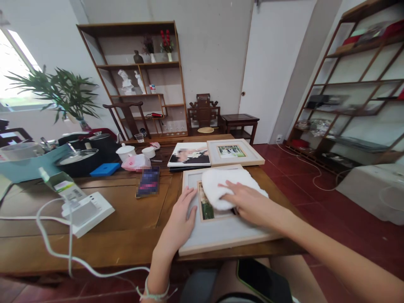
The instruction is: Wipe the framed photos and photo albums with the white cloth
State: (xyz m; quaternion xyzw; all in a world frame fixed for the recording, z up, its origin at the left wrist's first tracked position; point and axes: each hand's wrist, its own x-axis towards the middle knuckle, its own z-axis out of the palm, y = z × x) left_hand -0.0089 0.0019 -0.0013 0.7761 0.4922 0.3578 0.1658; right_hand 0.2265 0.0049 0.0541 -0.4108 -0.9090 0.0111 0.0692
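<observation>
A person's two hands are working over a framed picture (217,233) on a wooden desk (126,223). The left hand (181,221) is lying palm down along the frame's left side, fingers extended, thumb spread apart, grasping nothing. The right hand (246,202) is pressing a bunched white cloth (217,174) onto the upper part of the picture, its fingers partly bent with the cloth in hold. The cloth is covering much of the photo (206,208), leaving its left strip showing between the hands. A pale bracelet (156,293) is circling the left wrist.

Just beyond the hands, a second framed picture (252,153) is lying flat beside a white-edged photo panel (192,155). To the left of the left hand, a dark, patterned item (150,183) is lying near a pink bag (135,162); pixelation is making it hard to say what it is. Farther left, a blue box (105,169) is sitting in front of a dark pan (78,162), while a white cable (52,248) is looping past an open white box (91,216). Below the hands, a dark-screened phone (265,280) is resting on the person's lap.
</observation>
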